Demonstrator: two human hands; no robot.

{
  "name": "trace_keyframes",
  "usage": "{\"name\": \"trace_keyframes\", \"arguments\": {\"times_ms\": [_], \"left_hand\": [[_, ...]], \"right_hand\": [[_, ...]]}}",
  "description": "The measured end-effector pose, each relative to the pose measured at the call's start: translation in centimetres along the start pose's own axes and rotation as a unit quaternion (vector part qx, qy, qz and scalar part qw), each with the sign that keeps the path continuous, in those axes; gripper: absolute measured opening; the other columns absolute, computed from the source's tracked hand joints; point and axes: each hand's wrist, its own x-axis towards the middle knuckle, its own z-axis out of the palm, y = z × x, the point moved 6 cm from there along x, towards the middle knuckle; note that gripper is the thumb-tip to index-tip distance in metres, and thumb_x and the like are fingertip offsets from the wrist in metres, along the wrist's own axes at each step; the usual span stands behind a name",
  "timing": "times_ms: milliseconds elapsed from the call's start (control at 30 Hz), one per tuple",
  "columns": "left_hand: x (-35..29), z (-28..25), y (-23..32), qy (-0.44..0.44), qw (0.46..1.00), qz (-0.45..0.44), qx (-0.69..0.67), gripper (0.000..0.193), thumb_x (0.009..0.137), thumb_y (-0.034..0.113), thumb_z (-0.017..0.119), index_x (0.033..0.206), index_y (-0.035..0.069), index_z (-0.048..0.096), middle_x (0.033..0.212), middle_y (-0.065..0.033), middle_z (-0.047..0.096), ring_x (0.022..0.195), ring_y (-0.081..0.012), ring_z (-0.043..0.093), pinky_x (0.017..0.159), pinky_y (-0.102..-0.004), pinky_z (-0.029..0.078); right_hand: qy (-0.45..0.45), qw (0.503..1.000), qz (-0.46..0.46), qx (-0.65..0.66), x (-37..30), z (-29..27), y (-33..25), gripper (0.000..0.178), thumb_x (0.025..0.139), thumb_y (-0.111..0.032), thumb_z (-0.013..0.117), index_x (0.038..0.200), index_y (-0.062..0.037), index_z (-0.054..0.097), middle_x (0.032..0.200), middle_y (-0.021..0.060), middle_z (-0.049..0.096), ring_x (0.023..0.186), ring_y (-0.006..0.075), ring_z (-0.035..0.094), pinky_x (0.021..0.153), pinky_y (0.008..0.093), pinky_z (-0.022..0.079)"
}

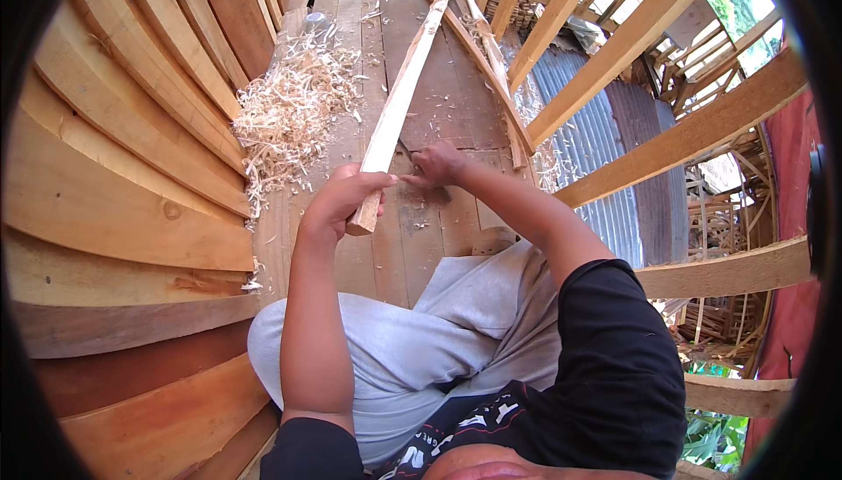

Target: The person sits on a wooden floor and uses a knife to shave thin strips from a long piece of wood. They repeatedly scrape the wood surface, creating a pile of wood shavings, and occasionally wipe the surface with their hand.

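My left hand (338,202) is wrapped round the near end of a long, pale wooden strip (405,85). The strip slants away from me to the upper right, its cut end showing below my fingers. Just right of the strip, low over the floorboards, my right hand (437,166) is closed with a finger or thumb reaching toward the strip. A dark, thin thing (404,150) pokes out beside its fingers; most of it is hidden, and I cannot make out its kind.
A heap of curly wood shavings (294,107) lies at the left, with a clear cup-like thing (317,21) behind it. Upright planks (132,191) line the left. Two more strips (482,59) lie at the far right, beside slanting posts (623,50) and corrugated sheet metal (596,129).
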Motion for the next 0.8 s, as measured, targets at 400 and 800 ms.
{"name": "trace_keyframes", "arguments": {"times_ms": [400, 800], "left_hand": [[0.4, 0.1, 0.0, 0.02, 1.0, -0.015, 0.019, 0.032, 0.081, 0.025, 0.07, 0.099, 0.003, 0.055, 0.073, -0.0003, 0.054, 0.055, -0.007, 0.055, 0.041, -0.0234, 0.042], [-0.1, 0.3, 0.4, 0.027, 0.999, -0.029, 0.014, 0.036, 0.079, 0.022, 0.072, 0.102, 0.002, 0.055, 0.072, -0.0002, 0.054, 0.054, -0.0083, 0.055, 0.044, -0.025, 0.044]], "right_hand": [[0.107, 0.982, -0.08, 0.13, -4.1, 1.4, 0.4, 0.022, 0.087, -0.02, 0.057, 0.073, -0.0026, 0.058, 0.066, 0.0175, 0.056, 0.066, 0.0372, 0.058, 0.066, 0.0464, 0.048], [0.291, 0.88, 0.357, 0.115, -4.3, 3.9, 16.9, 0.065, 0.096, -0.041, 0.047, 0.137, 0.0081, 0.036, 0.149, 0.0307, 0.028, 0.142, 0.042, 0.021, 0.118, 0.043, 0.019]]}}
